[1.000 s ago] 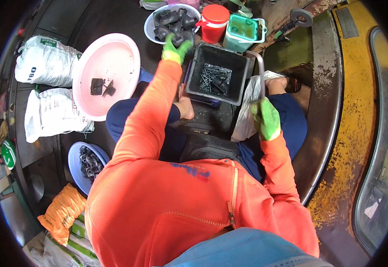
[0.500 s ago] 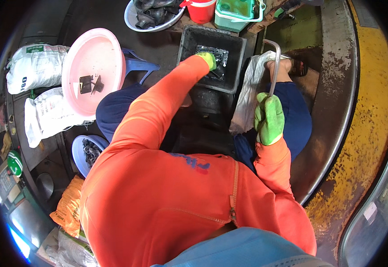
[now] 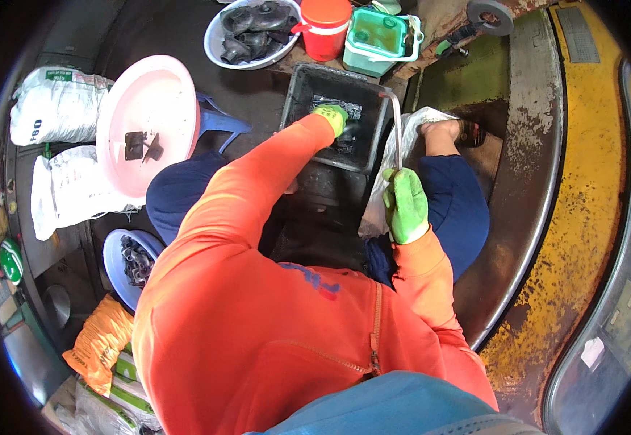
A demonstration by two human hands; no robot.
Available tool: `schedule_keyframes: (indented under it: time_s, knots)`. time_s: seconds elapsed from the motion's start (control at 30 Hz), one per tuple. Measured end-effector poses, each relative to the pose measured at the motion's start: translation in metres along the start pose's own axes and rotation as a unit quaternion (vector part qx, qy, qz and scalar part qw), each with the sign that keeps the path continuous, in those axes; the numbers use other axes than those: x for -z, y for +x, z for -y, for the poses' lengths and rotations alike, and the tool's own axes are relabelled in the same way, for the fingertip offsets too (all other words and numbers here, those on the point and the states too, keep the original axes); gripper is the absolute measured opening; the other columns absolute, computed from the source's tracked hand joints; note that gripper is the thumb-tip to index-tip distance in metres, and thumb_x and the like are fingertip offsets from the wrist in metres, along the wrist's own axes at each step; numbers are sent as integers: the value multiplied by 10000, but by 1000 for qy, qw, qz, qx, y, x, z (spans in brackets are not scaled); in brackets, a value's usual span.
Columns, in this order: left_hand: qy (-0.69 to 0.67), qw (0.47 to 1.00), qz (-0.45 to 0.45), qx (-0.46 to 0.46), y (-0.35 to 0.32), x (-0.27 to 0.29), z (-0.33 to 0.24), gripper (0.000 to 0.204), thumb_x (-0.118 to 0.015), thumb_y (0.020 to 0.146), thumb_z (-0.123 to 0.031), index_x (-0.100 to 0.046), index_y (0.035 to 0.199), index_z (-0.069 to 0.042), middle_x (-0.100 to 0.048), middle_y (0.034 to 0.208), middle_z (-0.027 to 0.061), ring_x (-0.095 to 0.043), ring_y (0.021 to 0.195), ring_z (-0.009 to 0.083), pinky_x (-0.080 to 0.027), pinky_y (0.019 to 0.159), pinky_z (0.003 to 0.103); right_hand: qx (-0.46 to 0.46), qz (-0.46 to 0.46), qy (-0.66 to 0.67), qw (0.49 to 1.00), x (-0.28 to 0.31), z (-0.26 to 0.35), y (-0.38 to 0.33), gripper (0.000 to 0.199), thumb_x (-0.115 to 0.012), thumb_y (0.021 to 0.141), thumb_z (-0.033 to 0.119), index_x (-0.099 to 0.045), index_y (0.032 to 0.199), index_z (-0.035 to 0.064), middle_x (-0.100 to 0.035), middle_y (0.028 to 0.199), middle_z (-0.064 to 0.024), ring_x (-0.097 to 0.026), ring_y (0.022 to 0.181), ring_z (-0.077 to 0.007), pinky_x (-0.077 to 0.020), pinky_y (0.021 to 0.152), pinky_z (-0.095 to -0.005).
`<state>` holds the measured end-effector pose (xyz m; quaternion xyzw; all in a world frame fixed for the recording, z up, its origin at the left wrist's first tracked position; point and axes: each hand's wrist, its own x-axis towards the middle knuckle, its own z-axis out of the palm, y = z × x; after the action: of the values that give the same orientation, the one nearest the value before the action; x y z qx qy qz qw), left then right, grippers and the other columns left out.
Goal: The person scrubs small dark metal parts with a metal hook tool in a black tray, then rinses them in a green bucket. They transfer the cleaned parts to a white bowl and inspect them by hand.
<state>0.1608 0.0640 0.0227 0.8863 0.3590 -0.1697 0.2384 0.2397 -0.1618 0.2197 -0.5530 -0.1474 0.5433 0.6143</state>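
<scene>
Left hand down in the black bin, right hand gripping a bent rod!
Fingers hidden among slim metal pieces, the left's hold can't be told; the right curls around the rod's lower end, and that hooked tip could snag the bin's rim if swung left.

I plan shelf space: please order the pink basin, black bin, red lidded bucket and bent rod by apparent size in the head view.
1. Pink basin and black bin: too alike to rank
2. Red lidded bucket
3. Bent rod
</scene>
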Motion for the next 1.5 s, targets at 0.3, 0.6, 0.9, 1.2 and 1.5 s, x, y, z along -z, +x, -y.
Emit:
schedule_keyframes:
  time_s: [0.3,0.6,0.9,1.2,1.5]
  knots:
    - [-299,954,9,10,-113,-8,136,225,-560,847,-269,-665,866,-72,-614,700,110,-583,587,236,-444,535,374,63,87,-350,931,-2,-78,37,265,-505,943,295,-583,969,43,-539,779,-33,-486,708,-140,-380,645,-285]
    - [-218,948,-136,187,-137,-55,129,253,-626,768,-210,-680,983,-87,-663,941,184,-628,914,325,-490,776,419,9,93,-611,786,-33,-131,52,464,-400,909,461,-588,1054,62,-579,1113,-258,-524,1070,-436,-412,902,-462]
    - [-322,923,-208,30,-156,-31,76,759,-828,586,-276,-506,1253,-110,-429,1347,160,-408,1236,367,-330,1063,417,84,92,-580,805,-45,-112,37,396,-418,928,407,-574,1032,58,-600,1026,-253,-550,1015,-423,-435,831,-461]
    - [-297,924,-237,39,-134,-63,88,682,-801,665,-191,-492,1270,-121,-392,1420,112,-252,1366,358,-299,1092,425,46,89,-666,740,-41,-120,40,343,-412,936,385,-552,1009,81,-615,975,-236,-576,932,-426,-446,798,-484]
    - [-398,876,-271,21,-147,-49,77,666,-822,586,-165,-561,1193,-78,-472,1314,174,-467,1206,338,-419,982,368,53,95,-653,749,-39,-119,40,396,-385,934,426,-560,996,77,-595,997,-268,-551,958,-448,-425,823,-505]
